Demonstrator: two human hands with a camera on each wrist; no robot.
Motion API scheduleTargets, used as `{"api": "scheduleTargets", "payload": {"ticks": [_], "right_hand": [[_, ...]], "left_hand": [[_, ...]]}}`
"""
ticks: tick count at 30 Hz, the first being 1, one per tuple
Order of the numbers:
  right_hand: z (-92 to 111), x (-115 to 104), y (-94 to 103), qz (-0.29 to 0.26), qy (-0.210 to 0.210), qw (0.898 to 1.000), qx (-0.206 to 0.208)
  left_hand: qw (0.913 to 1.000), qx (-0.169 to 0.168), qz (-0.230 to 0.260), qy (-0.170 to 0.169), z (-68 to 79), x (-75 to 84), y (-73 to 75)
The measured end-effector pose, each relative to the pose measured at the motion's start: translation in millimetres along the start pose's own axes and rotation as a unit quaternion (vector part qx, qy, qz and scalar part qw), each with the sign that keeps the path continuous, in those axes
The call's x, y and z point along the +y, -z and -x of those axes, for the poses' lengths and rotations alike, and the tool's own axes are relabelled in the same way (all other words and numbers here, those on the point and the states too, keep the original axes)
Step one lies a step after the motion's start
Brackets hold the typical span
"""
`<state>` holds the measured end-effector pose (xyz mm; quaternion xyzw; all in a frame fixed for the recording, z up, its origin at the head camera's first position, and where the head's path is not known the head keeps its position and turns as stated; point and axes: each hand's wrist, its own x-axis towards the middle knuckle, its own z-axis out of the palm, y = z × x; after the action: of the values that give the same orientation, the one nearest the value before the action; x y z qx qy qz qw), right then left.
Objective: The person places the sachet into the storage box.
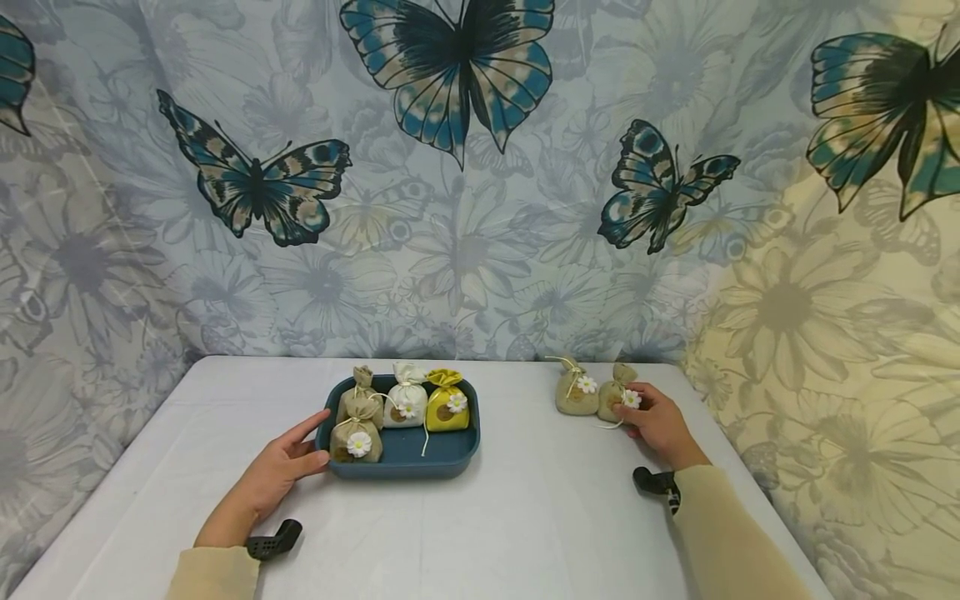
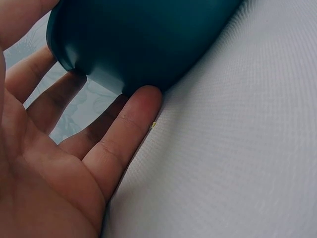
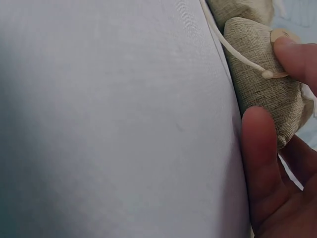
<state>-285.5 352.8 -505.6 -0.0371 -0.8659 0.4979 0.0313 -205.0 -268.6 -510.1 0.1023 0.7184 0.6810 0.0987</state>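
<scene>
At the left end of a blue tray (image 1: pixel 405 468), my left hand (image 1: pixel 272 473) touches the outer wall with extended fingers and thumb. In the left wrist view the fingertips lie against the dark tray side (image 2: pixel 143 44), close to the tabletop. On the right, my right hand (image 1: pixel 663 427) grips a small beige burlap sachet (image 1: pixel 609 403) with a white daisy. The right wrist view shows one digit on its wooden button (image 3: pixel 285 35) and another low at its side. A second beige sachet (image 1: pixel 574 400) stands just left of it.
Inside the tray are two beige sachets, one behind (image 1: pixel 363 385) and one in front (image 1: pixel 351 437), plus a white sachet (image 1: pixel 406 403) and a yellow sachet (image 1: pixel 447 410). A white cloth (image 1: pixel 517 508) covers the table. Behind it hangs a butterfly-patterned backdrop (image 1: pixel 465 275).
</scene>
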Motion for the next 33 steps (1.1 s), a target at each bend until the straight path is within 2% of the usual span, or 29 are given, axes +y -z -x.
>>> {"api": "scheduleTargets", "payload": {"ticks": [11,22,33], "right_hand": [[10.5,3.4,-1.2,0.004,0.007,1.0,-0.006],[36.0,-3.9,-5.9,0.011,0.003,1.0,0.002],[57.1,-6.9,-13.1,-0.009,0.003,1.0,0.022]], "left_hand": [[1.0,0.003,0.004,-0.003,-0.3,-1.7,0.6],[1.0,0.005,0.0,0.003,0.3,0.6,-0.2],[0.9999,0.008,-0.005,0.006,0.5,1.1,-0.2]]}}
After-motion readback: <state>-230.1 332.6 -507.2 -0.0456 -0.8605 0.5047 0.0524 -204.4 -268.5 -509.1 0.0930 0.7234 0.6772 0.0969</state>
